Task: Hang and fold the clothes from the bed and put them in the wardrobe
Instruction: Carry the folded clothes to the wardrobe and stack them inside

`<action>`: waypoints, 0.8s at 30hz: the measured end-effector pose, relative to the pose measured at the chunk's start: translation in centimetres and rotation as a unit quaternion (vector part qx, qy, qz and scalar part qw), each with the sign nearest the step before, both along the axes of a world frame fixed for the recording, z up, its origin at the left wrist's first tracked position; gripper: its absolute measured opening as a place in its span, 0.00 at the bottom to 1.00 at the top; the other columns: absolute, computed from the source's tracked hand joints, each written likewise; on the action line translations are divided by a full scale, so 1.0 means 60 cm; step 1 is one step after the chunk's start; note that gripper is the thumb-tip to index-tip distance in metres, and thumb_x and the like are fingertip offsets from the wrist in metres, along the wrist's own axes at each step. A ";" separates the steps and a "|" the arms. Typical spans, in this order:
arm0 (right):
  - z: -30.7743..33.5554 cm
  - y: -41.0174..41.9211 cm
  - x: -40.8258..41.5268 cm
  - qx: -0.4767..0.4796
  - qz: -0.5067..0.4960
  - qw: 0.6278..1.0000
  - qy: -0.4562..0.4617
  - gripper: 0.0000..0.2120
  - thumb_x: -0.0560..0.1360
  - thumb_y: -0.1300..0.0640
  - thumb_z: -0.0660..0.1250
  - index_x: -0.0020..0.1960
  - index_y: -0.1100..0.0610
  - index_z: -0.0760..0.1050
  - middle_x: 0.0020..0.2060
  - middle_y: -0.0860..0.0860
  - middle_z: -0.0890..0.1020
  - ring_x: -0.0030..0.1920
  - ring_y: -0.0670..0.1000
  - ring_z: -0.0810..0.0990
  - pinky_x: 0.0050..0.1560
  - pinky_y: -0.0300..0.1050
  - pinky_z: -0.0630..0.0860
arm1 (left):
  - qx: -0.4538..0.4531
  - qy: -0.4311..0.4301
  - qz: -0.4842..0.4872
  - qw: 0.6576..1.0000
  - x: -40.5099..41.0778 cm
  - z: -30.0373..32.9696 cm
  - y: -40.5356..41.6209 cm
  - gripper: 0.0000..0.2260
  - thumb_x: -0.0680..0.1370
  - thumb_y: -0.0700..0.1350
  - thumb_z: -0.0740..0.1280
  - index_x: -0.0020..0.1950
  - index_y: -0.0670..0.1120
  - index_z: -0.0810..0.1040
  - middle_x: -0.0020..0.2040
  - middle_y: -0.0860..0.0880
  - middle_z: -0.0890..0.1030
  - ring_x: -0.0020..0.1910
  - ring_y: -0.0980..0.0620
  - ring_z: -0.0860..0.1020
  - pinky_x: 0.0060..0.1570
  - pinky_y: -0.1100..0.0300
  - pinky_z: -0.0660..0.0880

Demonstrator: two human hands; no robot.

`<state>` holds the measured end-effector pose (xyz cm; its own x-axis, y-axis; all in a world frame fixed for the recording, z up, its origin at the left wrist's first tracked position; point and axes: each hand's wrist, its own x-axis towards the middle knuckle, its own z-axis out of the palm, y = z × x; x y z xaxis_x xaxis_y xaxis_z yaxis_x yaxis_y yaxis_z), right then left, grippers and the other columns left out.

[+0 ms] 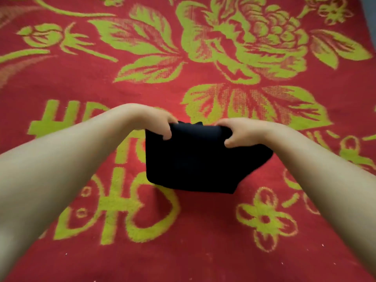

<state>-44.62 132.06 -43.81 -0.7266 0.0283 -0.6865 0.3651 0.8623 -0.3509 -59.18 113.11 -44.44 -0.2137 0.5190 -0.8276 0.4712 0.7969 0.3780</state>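
Across the bed (203, 78) lies a red blanket patterned with green flowers and leaves, and the black garment (199, 159) sits near its middle, already folded into a compact, roughly square bundle. On the left, the left hand (156, 125) comes in with its fingers curled over the bundle's far left corner, the thumb pressed against the near face, so it grasps the cloth. To the right, the right hand (236, 133) grips the far right corner the same way, fingers over the top edge and thumb tucked under. The bundle's far edge seems to be raised between both hands while its near edge hangs toward or rests on the blanket; which of the two cannot be told. A loose flap sticks out at the right side, below the right hand.

The wardrobe is not in view, so the garment probably has to be carried off next. Held only by its top corners, the folded layers could slide apart and the bundle open out; the loose right flap looks the likeliest place for that to begin.
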 end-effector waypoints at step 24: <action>-0.187 -0.028 0.113 0.242 -0.108 0.955 0.133 0.27 0.81 0.42 0.39 0.77 0.44 0.36 0.77 0.44 0.36 0.75 0.49 0.30 0.68 0.72 0.36 | 0.090 0.404 0.065 0.908 0.087 -0.210 -0.089 0.29 0.80 0.61 0.40 0.78 0.51 0.41 0.78 0.52 0.39 0.76 0.54 0.36 0.72 0.39 0.37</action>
<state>-37.84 130.36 -55.03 -0.8147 0.4644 -0.3471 0.5060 0.8619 -0.0345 -53.96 107.79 -57.04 -0.7824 0.5570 -0.2784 0.5590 0.8253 0.0801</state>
